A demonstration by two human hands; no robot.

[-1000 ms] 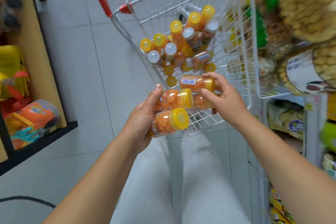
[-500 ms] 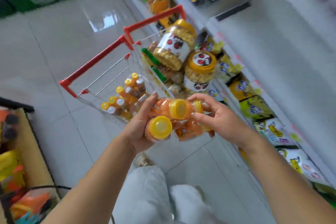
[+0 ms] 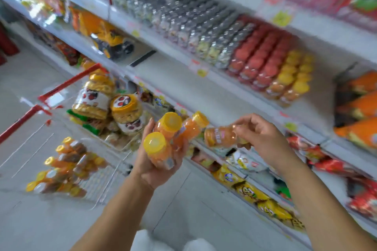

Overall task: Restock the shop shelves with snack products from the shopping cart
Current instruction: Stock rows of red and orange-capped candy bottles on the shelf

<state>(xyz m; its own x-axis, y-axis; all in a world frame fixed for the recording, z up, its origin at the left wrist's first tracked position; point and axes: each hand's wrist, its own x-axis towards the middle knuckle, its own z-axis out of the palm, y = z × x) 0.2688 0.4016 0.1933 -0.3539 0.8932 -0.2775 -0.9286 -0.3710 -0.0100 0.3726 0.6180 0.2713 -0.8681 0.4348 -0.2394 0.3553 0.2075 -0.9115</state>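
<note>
Gripping three orange jars (image 3: 169, 134) in the left hand (image 3: 161, 163), held them at the centre of the frame with fingers and thumb curled round the bunch and the yellow lids turned toward the camera. Pinched a fourth jar (image 3: 220, 136) at its right end with the thumb and fingertips of the right hand (image 3: 265, 138), just right of centre, tipped on its side with its other end near the bunch; could not tell through the blur whether touching. Stood beside the cart (image 3: 67, 84) at the left of the frame, with small jars (image 3: 63, 167) heaped in it at lower left and big jars (image 3: 91, 100) of snacks piled at its far end. Faced a white shelf (image 3: 183, 87) toward the upper right, with red-lidded jars (image 3: 259, 57) and yellow-lidded jars (image 3: 291, 79) in close rows above and right of both hands.
</note>
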